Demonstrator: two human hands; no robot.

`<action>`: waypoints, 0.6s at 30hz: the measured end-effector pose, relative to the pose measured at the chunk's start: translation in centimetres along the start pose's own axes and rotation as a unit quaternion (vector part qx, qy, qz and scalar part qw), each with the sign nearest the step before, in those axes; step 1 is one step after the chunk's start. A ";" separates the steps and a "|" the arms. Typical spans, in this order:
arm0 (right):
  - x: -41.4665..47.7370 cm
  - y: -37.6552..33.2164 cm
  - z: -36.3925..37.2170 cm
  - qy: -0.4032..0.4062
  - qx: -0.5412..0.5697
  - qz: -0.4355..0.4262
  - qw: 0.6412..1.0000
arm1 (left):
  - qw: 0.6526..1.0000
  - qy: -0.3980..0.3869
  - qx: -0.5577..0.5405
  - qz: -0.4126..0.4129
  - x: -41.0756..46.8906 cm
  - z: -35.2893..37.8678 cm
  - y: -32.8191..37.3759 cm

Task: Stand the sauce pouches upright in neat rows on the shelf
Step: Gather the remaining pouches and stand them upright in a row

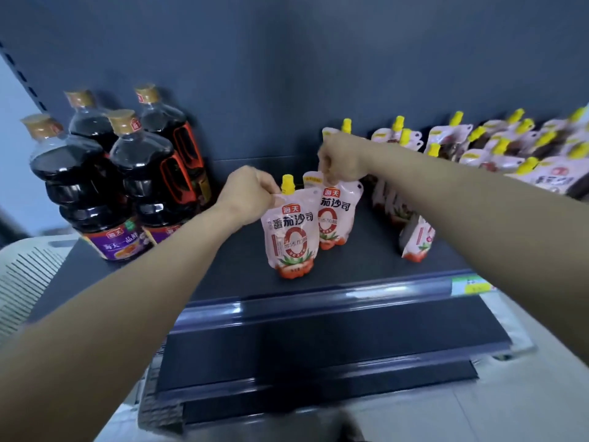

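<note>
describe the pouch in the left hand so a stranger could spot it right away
On the dark shelf, right of the soy sauce bottles, two pink pouches stand held by their tops. The left hand pinches the front pouch, nearest the shelf edge; only its yellow cap shows uncovered.

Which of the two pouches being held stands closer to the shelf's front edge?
The front pouch, pinched at its top corner by the left hand. The rear pouch, held by the right hand, stands behind it, partly hidden.
</note>
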State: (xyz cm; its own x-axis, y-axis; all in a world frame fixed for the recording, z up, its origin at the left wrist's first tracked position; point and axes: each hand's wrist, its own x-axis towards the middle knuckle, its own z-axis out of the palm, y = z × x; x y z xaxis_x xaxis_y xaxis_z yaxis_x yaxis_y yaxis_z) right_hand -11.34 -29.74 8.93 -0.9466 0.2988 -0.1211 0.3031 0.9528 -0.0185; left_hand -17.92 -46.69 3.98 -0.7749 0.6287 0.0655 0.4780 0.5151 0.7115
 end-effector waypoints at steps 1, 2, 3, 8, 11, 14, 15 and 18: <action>-0.3 0.4 0.1 0.015 0.019 0.010 1.000 | 1.000 -0.001 -0.007 0.004 -0.2 0.4 0.3; -0.6 0.7 0.2 0.027 0.033 0.017 0.999 | 1.000 -0.001 -0.011 0.008 -0.4 0.7 0.6; -0.8 1.0 0.3 0.034 0.043 0.023 0.998 | 1.000 -0.001 -0.011 0.012 -0.5 0.9 0.9; -1.7 2.5 0.4 0.042 0.051 0.037 0.997 | 1.000 -0.006 -0.013 0.019 -0.8 1.8 2.2; -2.4 3.2 0.0 0.043 0.049 0.023 0.998 | 1.000 -0.008 -0.017 0.018 -0.8 2.6 3.1; -3.1 4.2 -0.7 0.049 0.049 0.010 0.998 | 1.000 0.000 -0.025 0.014 -0.7 3.8 4.3; -3.2 4.7 -0.9 0.050 0.053 0.008 0.997 | 1.000 0.003 -0.025 0.014 -0.7 4.2 4.7; -3.7 5.9 -1.3 0.048 0.064 -0.001 0.997 | 1.000 0.000 -0.021 0.011 -0.7 5.2 5.7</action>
State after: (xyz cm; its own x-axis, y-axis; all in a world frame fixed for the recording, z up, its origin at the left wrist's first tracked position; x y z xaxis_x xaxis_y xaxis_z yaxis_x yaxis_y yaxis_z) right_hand -6.19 -25.11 10.60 -0.9518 0.3059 -0.0246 0.3061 0.9406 -0.1468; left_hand -12.50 -41.16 4.40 -0.7645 0.6396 0.0806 0.4763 0.4761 0.7392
